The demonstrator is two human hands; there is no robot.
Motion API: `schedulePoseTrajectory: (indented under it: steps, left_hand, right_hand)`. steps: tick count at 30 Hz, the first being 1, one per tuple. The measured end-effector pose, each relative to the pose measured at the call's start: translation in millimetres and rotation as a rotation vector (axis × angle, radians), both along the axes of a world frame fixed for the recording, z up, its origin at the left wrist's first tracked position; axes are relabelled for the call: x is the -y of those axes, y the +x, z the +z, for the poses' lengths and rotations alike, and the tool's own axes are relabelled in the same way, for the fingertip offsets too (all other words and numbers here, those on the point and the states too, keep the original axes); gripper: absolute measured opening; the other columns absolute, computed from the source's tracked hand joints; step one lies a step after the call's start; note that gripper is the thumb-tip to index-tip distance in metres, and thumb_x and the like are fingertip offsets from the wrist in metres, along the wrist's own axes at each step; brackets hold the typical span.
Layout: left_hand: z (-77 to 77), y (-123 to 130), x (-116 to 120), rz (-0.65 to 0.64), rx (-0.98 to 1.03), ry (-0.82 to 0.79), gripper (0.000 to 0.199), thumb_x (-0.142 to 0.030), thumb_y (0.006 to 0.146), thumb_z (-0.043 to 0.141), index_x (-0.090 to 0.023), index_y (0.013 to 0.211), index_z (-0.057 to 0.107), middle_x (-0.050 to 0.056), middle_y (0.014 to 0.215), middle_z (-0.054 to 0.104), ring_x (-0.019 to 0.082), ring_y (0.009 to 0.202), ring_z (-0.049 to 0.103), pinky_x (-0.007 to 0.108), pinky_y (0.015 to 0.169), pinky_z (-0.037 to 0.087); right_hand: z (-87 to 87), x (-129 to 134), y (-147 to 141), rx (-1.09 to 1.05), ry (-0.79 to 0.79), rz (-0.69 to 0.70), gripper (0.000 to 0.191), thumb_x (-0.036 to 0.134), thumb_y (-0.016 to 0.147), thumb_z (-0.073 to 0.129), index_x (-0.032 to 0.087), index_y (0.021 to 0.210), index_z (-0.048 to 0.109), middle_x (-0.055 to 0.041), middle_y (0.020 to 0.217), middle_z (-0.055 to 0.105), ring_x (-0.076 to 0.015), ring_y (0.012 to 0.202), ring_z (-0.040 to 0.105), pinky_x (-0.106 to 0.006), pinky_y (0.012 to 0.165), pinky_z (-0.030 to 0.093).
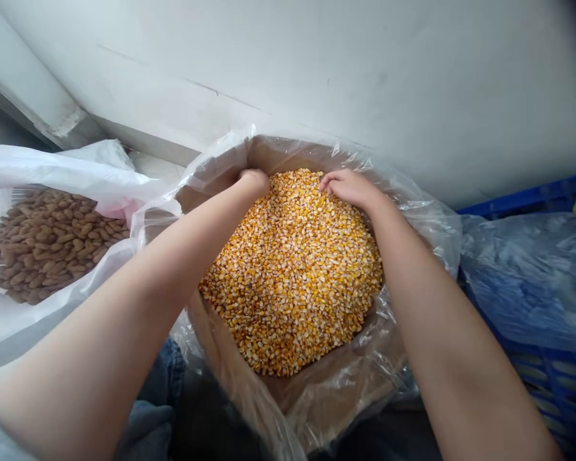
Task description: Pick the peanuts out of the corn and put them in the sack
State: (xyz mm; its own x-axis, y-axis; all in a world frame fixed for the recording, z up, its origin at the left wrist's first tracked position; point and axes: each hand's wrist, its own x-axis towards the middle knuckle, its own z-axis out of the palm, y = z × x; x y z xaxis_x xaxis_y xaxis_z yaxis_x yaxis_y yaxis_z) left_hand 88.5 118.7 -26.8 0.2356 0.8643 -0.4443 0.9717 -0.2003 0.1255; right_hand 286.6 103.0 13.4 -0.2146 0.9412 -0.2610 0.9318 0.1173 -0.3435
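Loose yellow and white corn kernels fill a brown sack or box lined with a clear plastic bag. My left hand is at the far left edge of the kernels, its fingers hidden behind the wrist and among the corn. At the far right edge of the heap, my right hand touches the kernels with bent fingers. Whether anything lies within those curled fingers is too small to tell.
To the left stands a white bag of unshelled peanuts. A blue crate with clear plastic over it is at the right. Behind the corn rises a white wall.
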Motion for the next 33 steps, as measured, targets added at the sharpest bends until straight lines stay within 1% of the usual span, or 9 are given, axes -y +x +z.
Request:
schedulePoseTrajectory:
  steps: [3,6,11,13,19,22,25,29,33]
  left_hand:
    - [4.2,0,3,0.020,-0.117,-0.023,0.042,-0.022,0.073,0.049,-0.011,0.113,0.052,0.014,0.115,0.052,0.028,0.104,0.048,0.038,0.083,0.041]
    - [8.1,-1,8,0.002,-0.124,-0.028,0.042,-0.021,0.073,0.048,-0.011,0.113,0.052,0.014,0.115,0.052,0.027,0.103,0.048,0.037,0.082,0.042]
    - [11.5,5,12,-0.027,-0.186,-0.068,0.042,-0.025,0.073,0.049,-0.018,0.114,0.052,0.007,0.116,0.051,0.027,0.106,0.045,0.036,0.087,0.038]
    - [11.4,10,10,-0.036,-0.183,-0.061,0.044,-0.026,0.072,0.050,-0.017,0.115,0.051,0.006,0.114,0.051,0.028,0.108,0.042,0.037,0.089,0.035]
    - [12.5,16,0,-0.038,-0.180,-0.010,0.048,-0.029,0.071,0.050,-0.018,0.118,0.048,0.005,0.111,0.052,0.030,0.108,0.041,0.037,0.089,0.033]
    - [16.0,14,3,-0.026,-0.165,-0.014,0.048,-0.029,0.072,0.049,-0.017,0.118,0.048,0.008,0.113,0.052,0.029,0.107,0.042,0.036,0.088,0.035]
    - [17.9,11,10,-0.003,-0.123,-0.037,0.046,-0.029,0.072,0.048,-0.016,0.117,0.049,0.010,0.114,0.053,0.029,0.106,0.045,0.036,0.087,0.038]
    - [16.0,5,15,0.023,-0.078,-0.030,0.044,-0.027,0.073,0.048,-0.013,0.114,0.052,0.014,0.114,0.053,0.029,0.101,0.050,0.037,0.081,0.042]
    - [12.7,-9,17,-0.024,0.028,-0.020,0.044,-0.027,0.071,0.049,-0.014,0.114,0.052,0.015,0.113,0.054,0.030,0.103,0.048,0.039,0.083,0.041]
  right_hand:
    - [-3.4,6,-1,-0.040,0.039,-0.009,0.030,0.008,0.062,0.036,0.014,0.076,0.062,-0.0017,0.066,0.059,-0.0104,0.060,0.049,-0.020,0.057,0.034]
    - [-7.5,14,-4,-0.051,0.065,0.022,0.030,0.007,0.063,0.035,0.013,0.075,0.063,-0.0017,0.066,0.059,-0.0105,0.062,0.051,-0.020,0.059,0.036]
    - [-6.3,26,-7,0.051,0.042,0.097,0.026,0.009,0.066,0.039,0.015,0.072,0.064,-0.0005,0.065,0.060,-0.0111,0.062,0.052,-0.020,0.062,0.037]
    - [-2.6,28,-5,0.089,0.031,0.115,0.024,0.010,0.067,0.041,0.015,0.072,0.064,-0.0006,0.066,0.061,-0.0116,0.064,0.052,-0.021,0.064,0.037]
    - [6.9,19,4,0.101,-0.036,0.126,0.022,0.010,0.068,0.043,0.013,0.077,0.063,-0.0023,0.070,0.061,-0.0133,0.069,0.053,-0.022,0.066,0.038]
    - [7.0,12,3,0.084,-0.053,0.113,0.024,0.009,0.069,0.040,0.014,0.077,0.062,-0.0027,0.069,0.061,-0.0134,0.066,0.054,-0.022,0.063,0.038]
    - [7.4,8,-2,0.090,-0.137,0.146,0.024,0.007,0.068,0.040,0.014,0.077,0.061,-0.0029,0.070,0.062,-0.0124,0.064,0.055,-0.021,0.059,0.038]
    - [20.0,2,-13,0.216,-0.333,0.111,0.022,0.009,0.069,0.043,0.014,0.079,0.061,-0.0031,0.069,0.061,-0.0101,0.053,0.050,-0.021,0.049,0.035]
    - [47.3,-6,-24,0.312,-0.359,-0.005,0.024,0.016,0.074,0.044,0.017,0.090,0.062,-0.0029,0.070,0.062,-0.0075,0.043,0.043,-0.022,0.044,0.032]
